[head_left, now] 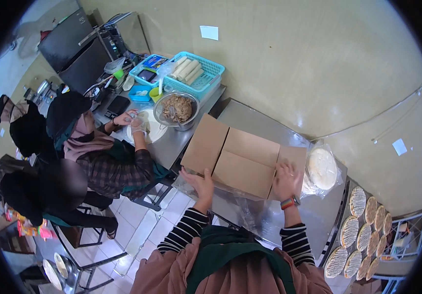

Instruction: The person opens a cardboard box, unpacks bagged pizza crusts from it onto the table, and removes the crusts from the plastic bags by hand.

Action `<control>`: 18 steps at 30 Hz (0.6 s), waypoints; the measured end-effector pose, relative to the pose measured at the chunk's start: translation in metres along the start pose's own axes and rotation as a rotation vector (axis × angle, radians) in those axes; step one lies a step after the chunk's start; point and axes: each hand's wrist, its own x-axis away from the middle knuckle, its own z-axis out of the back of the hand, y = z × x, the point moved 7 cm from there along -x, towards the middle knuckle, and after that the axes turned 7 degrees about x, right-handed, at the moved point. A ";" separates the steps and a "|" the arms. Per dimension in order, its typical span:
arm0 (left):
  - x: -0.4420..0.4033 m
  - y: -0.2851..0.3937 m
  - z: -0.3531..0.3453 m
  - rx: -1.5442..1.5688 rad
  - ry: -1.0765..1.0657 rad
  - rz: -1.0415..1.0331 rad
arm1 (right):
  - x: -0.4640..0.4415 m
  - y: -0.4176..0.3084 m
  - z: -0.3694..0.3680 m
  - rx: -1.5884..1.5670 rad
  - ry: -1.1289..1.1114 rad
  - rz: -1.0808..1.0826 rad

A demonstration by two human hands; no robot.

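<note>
A brown cardboard box (247, 169) sits in front of me on the metal table, its flaps spread outward and its middle panels lying flat. My left hand (198, 184) is at the near left corner, fingers apart, by the left flap (206, 142). On the right flap (294, 161) rests my right hand (285, 180), fingers stretched out and a colourful-banded watch at the wrist. Neither hand grips anything. Clear plastic (242, 206) lies along the box's near side. Just right of the box are pale flat rounds (321, 169) in a clear bag.
Several topped rounds (350, 232) stand in rows at the right. On the left table are a bowl of brown filling (176, 109), a turquoise basket (208, 83) with pale rolls, and a white board (156, 130) where a co-worker in gloves works. Other people sit further left.
</note>
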 end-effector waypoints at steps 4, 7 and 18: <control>0.026 0.082 0.016 -0.001 -0.216 -0.309 | -0.022 -0.021 -0.006 -0.116 -0.222 0.070; 0.042 0.107 0.016 -0.085 -0.340 -0.604 | -0.018 -0.013 0.030 -0.356 -0.236 0.055; 0.063 0.134 0.025 -0.227 -0.433 -0.799 | -0.052 -0.040 0.018 -0.276 -0.426 0.466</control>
